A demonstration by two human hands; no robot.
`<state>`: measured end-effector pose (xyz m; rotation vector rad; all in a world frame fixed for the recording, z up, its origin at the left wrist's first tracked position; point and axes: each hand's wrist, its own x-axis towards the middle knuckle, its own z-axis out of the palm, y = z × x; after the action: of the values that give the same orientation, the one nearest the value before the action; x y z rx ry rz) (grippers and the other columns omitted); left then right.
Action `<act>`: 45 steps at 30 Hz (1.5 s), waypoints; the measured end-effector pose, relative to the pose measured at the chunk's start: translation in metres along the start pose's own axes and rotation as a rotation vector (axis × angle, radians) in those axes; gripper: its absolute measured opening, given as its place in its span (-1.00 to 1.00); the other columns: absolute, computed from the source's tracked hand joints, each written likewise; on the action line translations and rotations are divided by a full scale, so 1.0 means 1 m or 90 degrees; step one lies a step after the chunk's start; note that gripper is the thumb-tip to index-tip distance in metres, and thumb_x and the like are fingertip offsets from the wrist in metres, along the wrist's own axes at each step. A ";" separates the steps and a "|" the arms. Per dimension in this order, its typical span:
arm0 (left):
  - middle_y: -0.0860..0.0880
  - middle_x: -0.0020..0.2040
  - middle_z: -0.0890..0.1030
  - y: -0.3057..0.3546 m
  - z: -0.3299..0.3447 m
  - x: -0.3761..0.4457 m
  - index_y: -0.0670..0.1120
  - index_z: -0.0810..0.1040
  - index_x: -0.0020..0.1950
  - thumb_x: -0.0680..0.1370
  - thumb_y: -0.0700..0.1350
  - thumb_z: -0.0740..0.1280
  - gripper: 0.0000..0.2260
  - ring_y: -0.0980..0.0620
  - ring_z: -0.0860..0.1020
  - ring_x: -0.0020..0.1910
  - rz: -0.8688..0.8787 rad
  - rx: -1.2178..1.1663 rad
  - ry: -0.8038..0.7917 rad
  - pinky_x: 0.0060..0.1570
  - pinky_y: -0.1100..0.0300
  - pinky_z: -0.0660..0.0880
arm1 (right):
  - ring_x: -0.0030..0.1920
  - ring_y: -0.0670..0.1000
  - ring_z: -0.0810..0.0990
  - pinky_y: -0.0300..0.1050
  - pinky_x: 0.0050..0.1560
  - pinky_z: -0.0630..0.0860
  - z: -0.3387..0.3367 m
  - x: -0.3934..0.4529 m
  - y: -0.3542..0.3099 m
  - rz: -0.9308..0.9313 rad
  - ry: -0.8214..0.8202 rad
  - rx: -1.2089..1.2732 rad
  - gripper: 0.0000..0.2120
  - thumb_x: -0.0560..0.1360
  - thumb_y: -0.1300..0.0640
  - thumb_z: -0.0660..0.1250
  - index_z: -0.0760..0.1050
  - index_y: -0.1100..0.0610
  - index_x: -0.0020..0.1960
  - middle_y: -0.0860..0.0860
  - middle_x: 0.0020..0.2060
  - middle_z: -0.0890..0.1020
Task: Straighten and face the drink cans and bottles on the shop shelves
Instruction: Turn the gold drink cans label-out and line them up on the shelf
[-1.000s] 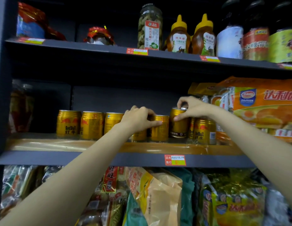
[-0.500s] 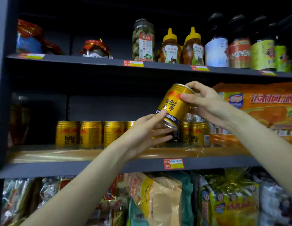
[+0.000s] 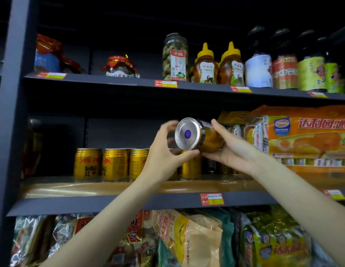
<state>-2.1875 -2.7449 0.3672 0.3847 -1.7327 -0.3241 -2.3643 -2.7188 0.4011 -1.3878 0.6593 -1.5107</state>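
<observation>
Tipping the gold can [image 3: 198, 134] right over, I now have its silver base with the purple dot turned toward me, where half a second ago it was only tilted with the label showing, and a second ago it stood in the row on the shelf. My left hand [image 3: 167, 151] is curled around the near rim of the base, thumb below and fingers above; my right hand [image 3: 225, 147] cups the far end of the body. Both are closed on the can, which is lifted clear of the middle shelf [image 3: 110, 187], above the gap it came from. I take this as a check of the underside, perhaps a date; the can is not yet faced and has to go back upright with its label forward.

To the left, three gold cans [image 3: 111, 163] stand upright in a row, labels roughly forward. More cans [image 3: 191, 168] sit directly behind my hands, partly hidden, so I cannot tell how they face. On the right, the orange cake boxes [image 3: 306, 135] press close to the can row and leave little room on that side. The upper shelf [image 3: 187, 87], with its honey bottles [image 3: 218, 64] and dark bottles [image 3: 283, 60], hangs just above and limits how high I can raise the can.
</observation>
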 end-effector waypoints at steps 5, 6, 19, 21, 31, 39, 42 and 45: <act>-0.19 0.13 0.54 0.001 -0.005 0.002 -0.12 0.34 0.30 0.35 -0.01 0.41 -0.43 -0.12 0.60 0.07 -0.350 -0.403 -0.094 0.04 0.07 0.58 | 0.12 0.04 0.57 -0.11 -0.03 0.57 0.005 -0.002 0.000 -0.230 0.008 -0.179 -0.54 0.28 0.12 0.43 0.46 0.07 0.17 0.06 0.12 0.56; -0.22 0.12 0.55 0.002 -0.008 0.004 -0.16 0.36 0.29 0.36 -0.02 0.41 -0.44 -0.13 0.62 0.04 -0.372 -0.424 -0.107 0.04 0.08 0.59 | 0.13 0.04 0.56 -0.11 -0.03 0.57 0.006 -0.002 0.002 -0.239 -0.006 -0.186 -0.56 0.28 0.13 0.43 0.47 0.05 0.15 0.06 0.13 0.55; 0.05 0.31 0.38 -0.007 -0.019 0.004 0.13 0.31 0.32 0.40 -0.23 0.45 -0.41 0.05 0.55 0.15 -0.028 -0.094 -0.085 0.03 0.16 0.58 | 0.10 0.13 0.59 0.04 0.01 0.62 0.007 0.000 0.001 -0.118 0.029 -0.176 -0.64 0.38 0.02 0.38 0.45 0.09 0.13 0.11 0.11 0.53; -0.05 0.28 0.43 -0.005 -0.021 0.007 0.04 0.28 0.39 0.41 -0.12 0.41 -0.41 -0.04 0.60 0.10 -0.169 -0.277 -0.089 0.03 0.09 0.59 | 0.09 0.08 0.59 0.01 0.02 0.61 0.006 0.000 0.001 -0.171 0.021 -0.176 -0.61 0.33 0.07 0.40 0.44 0.05 0.13 0.08 0.06 0.58; 0.03 0.26 0.44 -0.009 -0.023 0.010 0.09 0.37 0.28 0.38 -0.25 0.46 -0.45 0.10 0.49 0.22 0.023 -0.082 -0.033 0.00 0.28 0.55 | 0.07 0.20 0.64 0.01 0.03 0.62 0.003 -0.001 -0.003 -0.070 -0.044 -0.101 -0.65 0.46 0.13 0.33 0.43 0.05 0.24 0.16 0.17 0.52; 0.06 0.28 0.47 -0.002 -0.015 0.011 0.04 0.31 0.39 0.46 -0.11 0.42 -0.46 0.13 0.49 0.21 -0.096 -0.057 -0.073 0.09 0.27 0.51 | 0.13 0.20 0.58 0.01 0.00 0.63 0.006 0.003 0.004 -0.075 -0.009 0.066 -0.62 0.39 0.11 0.36 0.44 0.07 0.19 0.18 0.20 0.49; -0.01 0.12 0.60 0.000 -0.011 0.009 -0.03 0.44 0.30 0.46 -0.09 0.41 -0.58 0.12 0.59 0.07 -0.169 -0.134 -0.105 0.04 0.29 0.55 | 0.16 0.23 0.56 0.07 0.09 0.57 0.007 0.004 0.004 -0.079 -0.031 0.102 -0.59 0.39 0.15 0.35 0.43 0.06 0.22 0.18 0.21 0.49; -0.09 0.12 0.60 0.004 -0.008 0.012 -0.11 0.45 0.27 0.43 -0.10 0.42 -0.58 0.02 0.60 0.10 -0.228 -0.271 -0.101 0.07 0.20 0.56 | 0.17 0.19 0.55 0.00 0.07 0.57 0.010 0.006 0.006 -0.116 -0.046 0.056 -0.54 0.38 0.23 0.32 0.38 0.08 0.27 0.17 0.17 0.51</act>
<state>-2.1818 -2.7467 0.3815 0.3615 -1.6871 -0.9868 -2.3523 -2.7240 0.4010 -1.4586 0.4257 -1.6042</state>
